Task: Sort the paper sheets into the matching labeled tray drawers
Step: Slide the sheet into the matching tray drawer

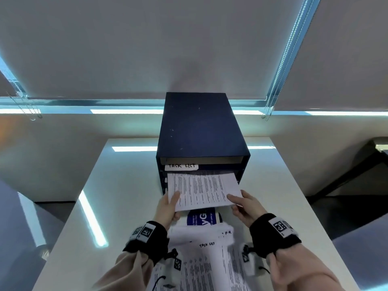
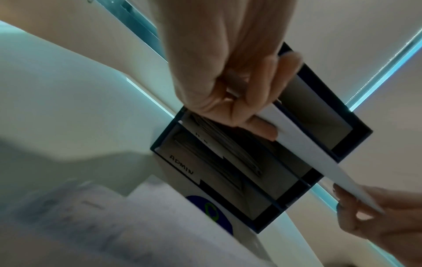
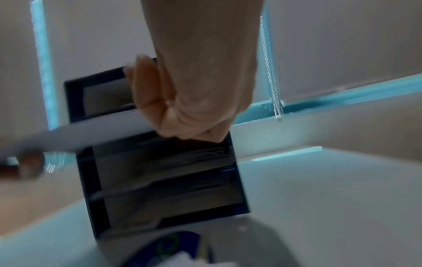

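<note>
Printed sheet (image 1: 202, 189) held level at mouth of dark blue tray cabinet (image 1: 201, 127), far edge just inside slot under "TASK LIST" label (image 1: 181, 166) — near edge overhangs.
Left hand (image 1: 169, 208) pinches near-left corner; right hand (image 1: 244, 205) pinches near-right corner.
Loose paper pile (image 1: 201, 248) on white table (image 1: 117, 185) below wrists — bare tabletop either side of cabinet.

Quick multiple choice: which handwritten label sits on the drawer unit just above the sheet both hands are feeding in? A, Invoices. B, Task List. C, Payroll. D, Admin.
B: in the head view the white label reading TASK LIST sits directly above the printed sheet entering the drawer unit.
</note>
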